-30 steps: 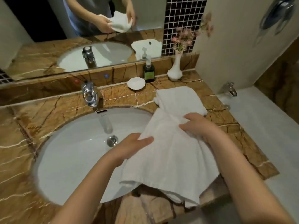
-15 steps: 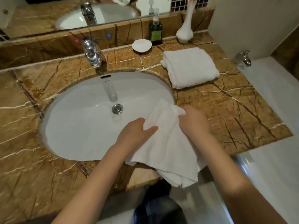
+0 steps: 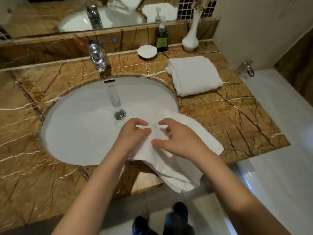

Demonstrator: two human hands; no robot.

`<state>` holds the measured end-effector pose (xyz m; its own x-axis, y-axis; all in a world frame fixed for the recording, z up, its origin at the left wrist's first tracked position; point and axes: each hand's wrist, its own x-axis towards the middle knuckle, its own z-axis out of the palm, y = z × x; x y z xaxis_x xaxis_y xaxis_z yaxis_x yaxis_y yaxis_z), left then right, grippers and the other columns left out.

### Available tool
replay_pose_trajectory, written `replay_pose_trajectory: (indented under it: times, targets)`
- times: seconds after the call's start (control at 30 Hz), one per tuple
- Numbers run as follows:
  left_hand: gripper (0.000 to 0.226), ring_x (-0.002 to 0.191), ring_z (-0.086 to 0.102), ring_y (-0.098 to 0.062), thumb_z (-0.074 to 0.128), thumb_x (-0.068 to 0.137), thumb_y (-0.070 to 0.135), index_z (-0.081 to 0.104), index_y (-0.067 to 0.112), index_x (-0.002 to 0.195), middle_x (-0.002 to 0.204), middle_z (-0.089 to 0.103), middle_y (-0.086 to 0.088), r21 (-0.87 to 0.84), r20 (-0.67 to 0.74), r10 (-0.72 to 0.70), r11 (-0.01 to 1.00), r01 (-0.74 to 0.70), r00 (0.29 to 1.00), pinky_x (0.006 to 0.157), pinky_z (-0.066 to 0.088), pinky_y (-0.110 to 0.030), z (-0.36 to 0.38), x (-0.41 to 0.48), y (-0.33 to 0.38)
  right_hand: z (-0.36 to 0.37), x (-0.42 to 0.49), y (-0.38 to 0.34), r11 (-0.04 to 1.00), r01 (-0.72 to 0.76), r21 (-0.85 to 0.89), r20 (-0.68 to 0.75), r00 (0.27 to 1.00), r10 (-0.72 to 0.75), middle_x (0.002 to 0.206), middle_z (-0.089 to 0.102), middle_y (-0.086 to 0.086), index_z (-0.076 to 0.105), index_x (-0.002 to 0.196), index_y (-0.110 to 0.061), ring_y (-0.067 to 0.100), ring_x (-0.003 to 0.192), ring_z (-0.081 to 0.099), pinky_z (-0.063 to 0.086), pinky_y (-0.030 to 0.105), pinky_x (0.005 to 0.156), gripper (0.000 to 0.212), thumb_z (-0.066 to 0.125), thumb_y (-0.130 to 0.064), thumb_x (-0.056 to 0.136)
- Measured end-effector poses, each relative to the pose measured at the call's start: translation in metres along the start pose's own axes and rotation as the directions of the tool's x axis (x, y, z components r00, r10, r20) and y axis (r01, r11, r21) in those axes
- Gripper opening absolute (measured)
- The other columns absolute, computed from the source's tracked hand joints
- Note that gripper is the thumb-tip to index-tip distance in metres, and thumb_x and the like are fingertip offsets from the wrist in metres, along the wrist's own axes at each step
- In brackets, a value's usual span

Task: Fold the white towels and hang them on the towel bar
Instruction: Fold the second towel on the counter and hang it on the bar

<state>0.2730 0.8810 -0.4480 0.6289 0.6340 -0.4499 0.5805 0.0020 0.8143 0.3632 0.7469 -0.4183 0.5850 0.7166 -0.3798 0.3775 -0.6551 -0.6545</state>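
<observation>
Brown veined marble counter [image 3: 228,116] fills the view beneath a wall mirror [image 3: 50,17], and a chrome faucet [image 3: 97,55] stands at its back edge over a white oval sink basin [image 3: 76,126] with a round metal drain [image 3: 120,114]. Over the basin's near right rim the left hand [image 3: 133,134] curls its thumb and forefinger together, pinching a fold of a loose white towel [image 3: 196,131]. This towel lies across the sink rim and counter, with its lower part hanging over the front edge. The right hand [image 3: 181,143] sits on top of the cloth just beside the left, its fingers hooked and thumb stretched out; whether they actually clamp the fabric cannot be told. Along the back ledge stand a small white round dish [image 3: 147,51], a dark green pump bottle [image 3: 161,39] and a white slender vase [image 3: 190,38]. Near them a folded white towel [image 3: 194,75] lies flat on the counter, well apart from both hands. Farther right, a chrome tap [image 3: 247,68] overlooks a white bathtub [image 3: 277,133].
</observation>
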Motion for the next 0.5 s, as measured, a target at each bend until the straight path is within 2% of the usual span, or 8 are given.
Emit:
replay_pose_trajectory:
  times: [0.1, 0.17, 0.23, 0.27, 0.33, 0.37, 0.43, 0.5]
  targets:
    - [0.018, 0.071, 0.064, -0.013, 0.066, 0.086, 0.020, 0.063, 0.018, 0.104, 0.088, 0.065, -0.004, -0.270, 0.019, -0.048, 0.961, 0.051, 0.999, 0.048, 0.047, -0.019, 0.000, -0.006, 0.028, -0.014, -0.012, -0.014, 0.992, 0.074, 0.100, 0.177, 0.980, -0.091, 0.133, 0.048, -0.015, 0.025, 0.142, -0.043, 0.005, 0.111, 0.050, 0.045, 0.023, 0.083, 0.098, 0.075, -0.064, 0.060]
    - [0.022, 0.063, 0.064, -0.009, 0.067, 0.087, 0.020, 0.063, 0.016, 0.107, 0.084, 0.067, -0.003, -0.382, 0.002, -0.028, 0.924, 0.027, 1.000, 0.044, 0.045, -0.015, 0.006, -0.008, 0.048, -0.024, -0.017, -0.018, 0.989, 0.149, 0.026, 0.139, 0.979, -0.151, 0.134, 0.048, -0.013, 0.018, 0.144, -0.044, 0.009, 0.115, 0.050, 0.048, 0.030, 0.088, 0.107, 0.079, -0.057, 0.056]
    - [0.020, 0.069, 0.064, -0.011, 0.066, 0.088, 0.019, 0.062, 0.015, 0.107, 0.091, 0.066, -0.005, -0.442, -0.041, 0.013, 0.897, -0.030, 0.999, 0.046, 0.047, -0.015, 0.018, -0.010, 0.067, -0.038, -0.016, -0.014, 0.982, 0.172, -0.072, -0.004, 0.985, -0.173, 0.128, 0.056, -0.003, 0.027, 0.143, -0.034, 0.019, 0.111, 0.055, 0.050, 0.038, 0.086, 0.089, 0.075, -0.033, 0.069]
    - [0.018, 0.071, 0.065, -0.010, 0.064, 0.089, 0.019, 0.061, 0.015, 0.106, 0.094, 0.066, -0.005, -0.454, -0.067, 0.041, 0.888, -0.067, 0.997, 0.047, 0.048, -0.016, 0.025, -0.012, 0.074, -0.048, -0.014, -0.010, 0.985, 0.158, -0.070, -0.076, 0.984, -0.164, 0.124, 0.058, 0.000, 0.037, 0.139, -0.028, 0.021, 0.108, 0.057, 0.050, 0.037, 0.085, 0.073, 0.069, -0.022, 0.074]
    - [0.009, 0.063, 0.065, -0.004, 0.061, 0.091, 0.017, 0.060, 0.017, 0.100, 0.087, 0.065, -0.001, -0.471, -0.132, 0.079, 0.872, -0.132, 0.988, 0.048, 0.048, -0.016, 0.041, -0.017, 0.082, -0.073, -0.009, 0.002, 0.995, 0.100, 0.022, -0.127, 0.987, -0.096, 0.115, 0.063, 0.000, 0.055, 0.123, -0.022, 0.019, 0.103, 0.059, 0.050, 0.038, 0.086, 0.047, 0.062, -0.007, 0.080]
    - [0.005, 0.058, 0.064, -0.004, 0.058, 0.092, 0.016, 0.059, 0.018, 0.096, 0.080, 0.064, 0.001, -0.481, -0.158, 0.081, 0.864, -0.148, 0.984, 0.049, 0.049, -0.018, 0.050, -0.021, 0.082, -0.086, -0.006, 0.010, 0.995, 0.070, 0.073, -0.128, 0.990, -0.061, 0.111, 0.064, -0.001, 0.061, 0.114, -0.022, 0.018, 0.102, 0.059, 0.050, 0.038, 0.087, 0.038, 0.060, -0.003, 0.081]
    - [0.004, 0.060, 0.064, -0.011, 0.055, 0.093, 0.016, 0.057, 0.020, 0.090, 0.072, 0.065, 0.002, -0.459, -0.190, 0.092, 0.872, -0.172, 0.977, 0.057, 0.052, -0.027, 0.073, -0.031, 0.074, -0.113, -0.002, 0.026, 0.989, 0.042, 0.143, -0.147, 0.989, -0.021, 0.103, 0.066, -0.003, 0.068, 0.100, -0.020, 0.014, 0.096, 0.060, 0.050, 0.034, 0.084, 0.024, 0.058, -0.003, 0.085]
    - [0.009, 0.071, 0.064, -0.011, 0.053, 0.094, 0.023, 0.056, 0.027, 0.087, 0.077, 0.065, 0.007, -0.256, -0.204, 0.161, 0.943, -0.211, 0.966, 0.068, 0.052, -0.031, 0.098, -0.041, 0.055, -0.136, 0.001, 0.042, 0.974, 0.034, 0.224, -0.172, 0.985, 0.005, 0.093, 0.066, -0.002, 0.070, 0.093, -0.013, 0.013, 0.087, 0.059, 0.048, 0.029, 0.072, 0.014, 0.060, -0.007, 0.086]
